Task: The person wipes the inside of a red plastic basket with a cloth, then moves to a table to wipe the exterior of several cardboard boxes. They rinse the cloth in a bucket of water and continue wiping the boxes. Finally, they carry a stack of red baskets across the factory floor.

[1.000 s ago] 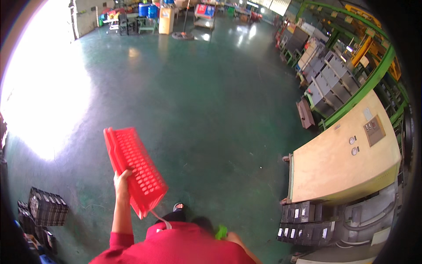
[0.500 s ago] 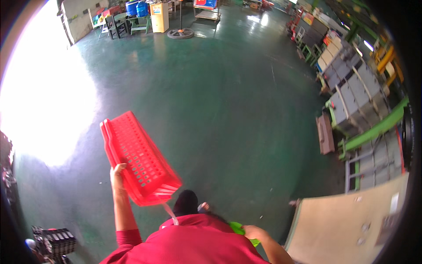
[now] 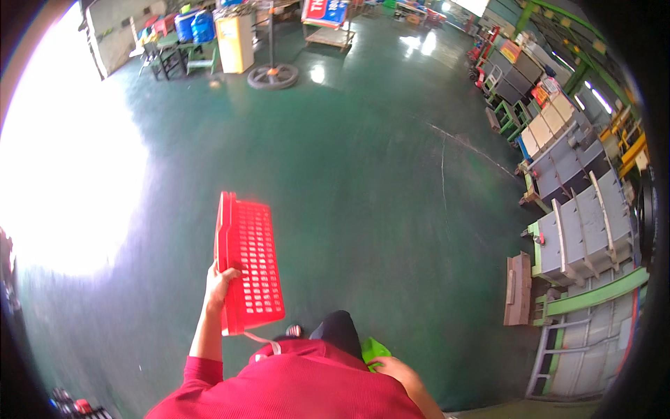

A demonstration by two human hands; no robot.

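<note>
A red plastic basket (image 3: pixel 257 262) with rows of square holes hangs tilted on its side in front of me. My left hand (image 3: pixel 222 285) grips its rim, thumb over the edge and fingers hidden behind. The rim looks doubled, but I cannot tell whether two baskets are nested. Low at my right side, my right hand (image 3: pixel 391 366) is closed on a bright green item (image 3: pixel 375 351), thin and smooth-looking; its kind cannot be made out. A pale strap (image 3: pixel 262 340) runs between the basket's lower end and my red shirt.
Green glossy floor (image 3: pixel 363 174) stretches ahead. Along the right stand grey boxes (image 3: pixel 586 223) on green frames, with a brown beam-like piece (image 3: pixel 518 288) beside them. Far ahead are a round-based stand (image 3: pixel 273 76), a yellow-white cabinet (image 3: pixel 234 43) and blue barrels (image 3: pixel 202 28). Strong light glares at left.
The basket and my left hand have swung right and turned more upright. The far stand and cabinet look nearer, and the pale board at lower right has mostly left view. Both grips stay closed.
</note>
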